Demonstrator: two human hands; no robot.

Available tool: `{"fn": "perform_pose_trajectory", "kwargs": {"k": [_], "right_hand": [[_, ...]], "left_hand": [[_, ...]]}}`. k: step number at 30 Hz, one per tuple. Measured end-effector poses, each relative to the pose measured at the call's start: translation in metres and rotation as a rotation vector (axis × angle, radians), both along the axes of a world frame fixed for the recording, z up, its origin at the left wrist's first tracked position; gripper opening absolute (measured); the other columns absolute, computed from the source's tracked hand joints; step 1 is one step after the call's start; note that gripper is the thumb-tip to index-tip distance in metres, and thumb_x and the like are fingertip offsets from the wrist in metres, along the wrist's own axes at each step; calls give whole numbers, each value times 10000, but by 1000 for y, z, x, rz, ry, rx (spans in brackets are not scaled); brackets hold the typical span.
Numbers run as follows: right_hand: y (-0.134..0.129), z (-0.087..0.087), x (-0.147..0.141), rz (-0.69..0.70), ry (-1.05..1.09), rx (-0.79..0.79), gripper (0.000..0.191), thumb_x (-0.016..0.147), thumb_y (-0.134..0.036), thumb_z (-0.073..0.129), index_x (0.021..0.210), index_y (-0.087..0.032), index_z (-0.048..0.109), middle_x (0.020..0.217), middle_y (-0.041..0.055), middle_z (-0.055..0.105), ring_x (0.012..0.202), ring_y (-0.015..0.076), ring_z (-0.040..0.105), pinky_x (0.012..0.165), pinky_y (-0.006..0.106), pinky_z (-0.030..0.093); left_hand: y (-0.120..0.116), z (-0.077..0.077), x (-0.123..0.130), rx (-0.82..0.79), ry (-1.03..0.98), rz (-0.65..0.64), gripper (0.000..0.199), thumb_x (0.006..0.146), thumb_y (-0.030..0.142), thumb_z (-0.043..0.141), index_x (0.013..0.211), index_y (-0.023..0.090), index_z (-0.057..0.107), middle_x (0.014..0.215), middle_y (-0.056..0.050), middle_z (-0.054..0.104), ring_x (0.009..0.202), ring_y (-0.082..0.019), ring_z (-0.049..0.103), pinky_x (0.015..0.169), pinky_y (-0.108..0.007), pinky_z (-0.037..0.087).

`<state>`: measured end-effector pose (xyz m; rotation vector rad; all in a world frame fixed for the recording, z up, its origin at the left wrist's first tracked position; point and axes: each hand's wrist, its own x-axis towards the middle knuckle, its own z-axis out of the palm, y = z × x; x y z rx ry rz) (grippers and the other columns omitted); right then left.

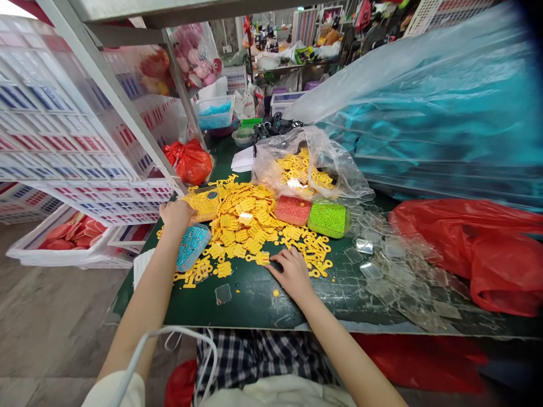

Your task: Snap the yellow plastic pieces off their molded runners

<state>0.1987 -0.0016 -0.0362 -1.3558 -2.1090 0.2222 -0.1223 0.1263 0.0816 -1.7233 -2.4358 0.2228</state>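
Observation:
My left hand (176, 216) is at the near left side of a clear box of yellow beads (204, 204). Its fingers are curled, and their tips are mostly hidden. Just below it sits a tilted box of blue beads (193, 247). My right hand (293, 276) rests low over the table, thumb and forefinger at the right edge of a small yellow plastic piece (262, 258) with coloured beads on it. Behind that piece spreads a heap of yellow plastic pieces (244, 217). Boxes of red beads (292, 210) and green beads (327, 219) stand side by side to the right.
A clear bag (311, 172) of yellow pieces lies behind the heap. Clear flat pieces (394, 271) are scattered at right, near a red plastic bag (475, 254). A metal shelf post (114, 96) and white baskets (51, 107) stand at left. A white cable (178, 329) crosses the front.

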Motion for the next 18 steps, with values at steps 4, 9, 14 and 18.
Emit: {"fn": "perform_pose_trajectory", "kwargs": {"k": [4, 9, 14, 18], "right_hand": [[0, 1, -1, 28, 28, -1, 215, 922, -397, 604, 856, -225, 714, 813, 47, 622, 850, 219, 511, 740, 341, 389], [-1, 2, -3, 64, 52, 3, 153, 882, -366, 669, 838, -228, 720, 823, 31, 629, 849, 208, 517, 765, 341, 395], [-1, 4, -3, 67, 44, -15, 122, 871, -345, 687, 839, -235, 727, 827, 27, 639, 866, 204, 531, 793, 340, 402], [-2, 7, -3, 64, 32, -34, 108, 866, -339, 693, 849, -239, 730, 829, 25, 641, 875, 203, 539, 794, 343, 411]], "left_hand": [[-4, 5, 5, 41, -34, 29, 433, 877, 511, 580, 972, 122, 744, 1016, -215, 719, 1048, -374, 632, 879, -422, 382], [-37, 9, 43, 283, -167, -446, 401, 936, 476, 510, 881, 167, 759, 945, -125, 709, 931, -290, 635, 795, -369, 396], [-88, -26, 98, 200, -330, -949, 364, 971, 444, 486, 855, 226, 755, 854, -45, 682, 825, -200, 594, 729, -321, 380], [-105, -57, 118, 118, -401, -1010, 329, 983, 404, 481, 922, 229, 752, 852, -41, 664, 823, -185, 573, 725, -318, 371]]}}
